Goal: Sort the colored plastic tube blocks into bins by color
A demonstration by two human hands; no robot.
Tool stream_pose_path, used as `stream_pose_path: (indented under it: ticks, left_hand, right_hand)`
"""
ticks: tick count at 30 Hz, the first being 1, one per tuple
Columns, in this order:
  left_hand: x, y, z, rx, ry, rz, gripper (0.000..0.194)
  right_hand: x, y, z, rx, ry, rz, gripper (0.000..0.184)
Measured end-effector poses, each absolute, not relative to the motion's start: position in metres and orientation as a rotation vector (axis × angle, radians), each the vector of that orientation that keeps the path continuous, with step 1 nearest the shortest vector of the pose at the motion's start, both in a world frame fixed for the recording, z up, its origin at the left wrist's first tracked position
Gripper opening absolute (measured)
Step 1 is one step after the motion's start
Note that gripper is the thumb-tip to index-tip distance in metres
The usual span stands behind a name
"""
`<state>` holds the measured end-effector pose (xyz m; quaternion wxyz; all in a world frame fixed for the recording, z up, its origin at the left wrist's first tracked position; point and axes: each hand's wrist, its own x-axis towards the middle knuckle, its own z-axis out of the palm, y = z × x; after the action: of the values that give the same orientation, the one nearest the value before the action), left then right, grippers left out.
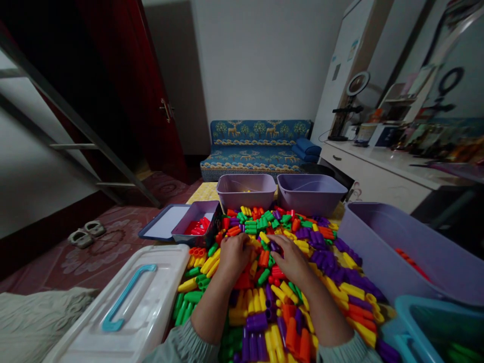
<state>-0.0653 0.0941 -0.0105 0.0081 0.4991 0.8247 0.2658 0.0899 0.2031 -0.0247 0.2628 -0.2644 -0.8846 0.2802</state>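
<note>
A thick spread of bullet-shaped plastic building blocks [257, 322] in yellow, purple, orange, red and green lies in front of me, many joined in rows. My left hand [235, 253] is over the middle of the pile with its fingers curled inward; what they hold, if anything, is hidden behind the hand. Just to the right, my right hand [290, 256] has thumb and fingers closed around a purple block [275, 247]. A short yellow block [264, 237] lies close to its fingertips. The two hands are apart, with orange blocks [263, 259] between them.
Beyond the pile stand two purple bins [246, 190], [312, 194]. On the right are a larger purple bin [381, 257] with red blocks and a teal bin [419, 322]. At left sit a box [185, 234] of red pieces and a white lid [151, 302] with a blue handle.
</note>
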Motion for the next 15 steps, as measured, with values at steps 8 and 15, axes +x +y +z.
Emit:
stream_pose_path:
  ticks: [8,15]
  left_hand:
    - [-0.065,0.1,-0.016,1.382,2.416,1.127,0.024]
    - [-0.067,0.101,-0.015,1.284,2.31,1.364,0.027]
  right_hand:
    - [0.09,0.192,-0.014,-0.736,-2.616,0.73,0.048]
    - [0.091,0.192,-0.01,-0.782,-2.627,0.63,0.037]
